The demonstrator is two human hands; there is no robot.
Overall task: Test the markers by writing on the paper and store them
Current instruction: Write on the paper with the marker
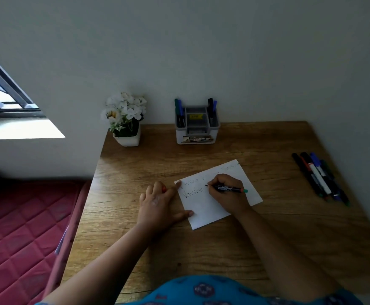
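The right hand (225,192) is grasping a black marker (226,187) with its tip on the paper (203,208), writing beside a finished dark word. The left hand (157,203) is pressing the paper's left edge flat on the bench (201,249), fingers mostly straight; something red, perhaps a cap, is peeking from under them. Four markers are already standing in the holder (197,126) by the wall. A bunch of markers (320,177) is lying to the right, seemingly awaiting testing, so I'd judge the job roughly midway.
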